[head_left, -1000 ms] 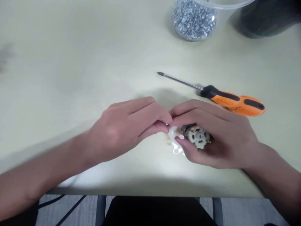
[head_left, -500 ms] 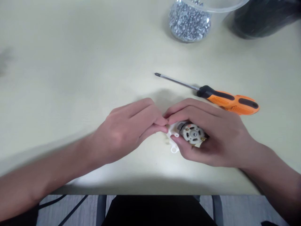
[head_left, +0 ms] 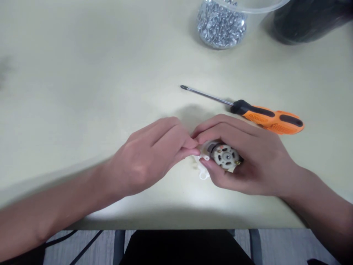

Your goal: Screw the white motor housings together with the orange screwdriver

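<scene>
My right hand (head_left: pixel 252 158) is wrapped round a small electric motor (head_left: pixel 226 156), its slotted white end cap with brass terminals turned up. A white plastic bracket (head_left: pixel 204 173) with round lugs sits at the motor's left side, held by the thumb and fingers of the same hand. My left hand (head_left: pixel 154 154) is closed in a pinch against the bracket's upper left part, its fingertips touching those of my right hand. The shiny screw that showed between the left fingertips earlier is now covered by them.
An orange and black Phillips screwdriver (head_left: pixel 264 117) lies beyond my right hand, tip to the left. Behind it stands a clear plastic tub (head_left: pixel 222 27) of many small screws. A dark container (head_left: pixel 306 22) is at the back right. The table's front edge runs close below my hands.
The left fingertips have pushed slightly right over the bracket, covering the shiny screw. My right hand keeps its hold on the motor. The whole view has shifted a little.
</scene>
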